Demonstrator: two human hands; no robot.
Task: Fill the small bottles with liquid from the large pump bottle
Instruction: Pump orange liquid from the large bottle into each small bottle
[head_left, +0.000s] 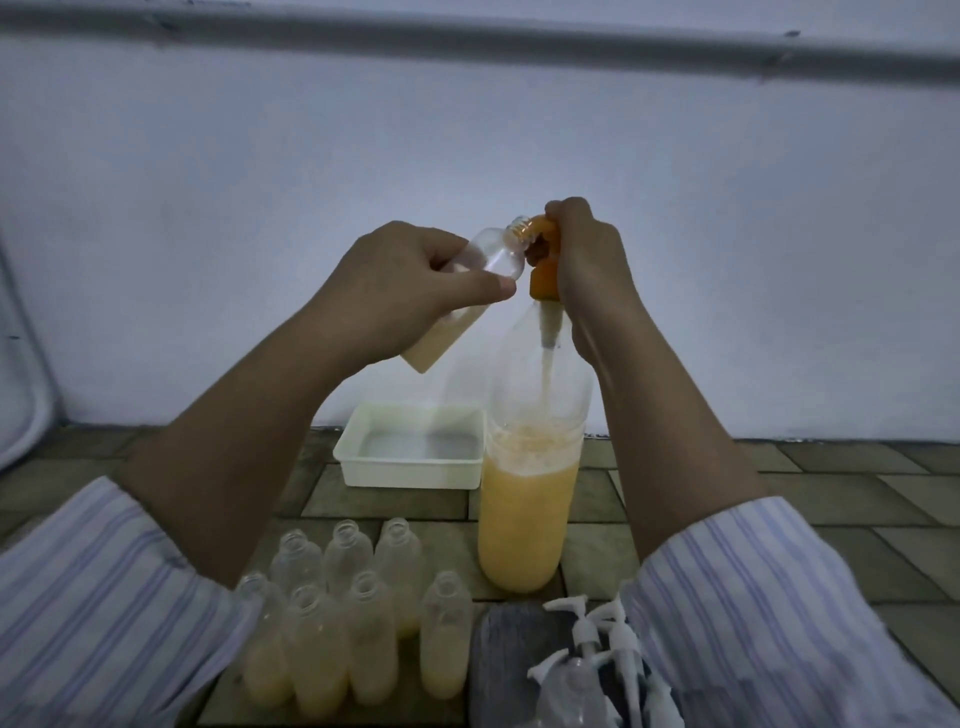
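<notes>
My left hand (402, 291) grips a small clear bottle (483, 260), tilted with its open threaded mouth against the spout of the orange pump head (543, 260). Yellow liquid fills the small bottle's lower part. My right hand (587, 270) is wrapped over the top of the pump. The large pump bottle (530, 504) stands upright on the tiled floor, roughly half full of yellow liquid. Several small open bottles (363, 623), each partly filled with the same liquid, stand in rows in front of me.
A white rectangular tray (410, 475) sits behind the large bottle near the wall. Several white pump caps (597, 639) lie on a grey cloth (498, 654) at the lower right. Brown floor tiles (779, 499) spread around; a pale wall rises behind.
</notes>
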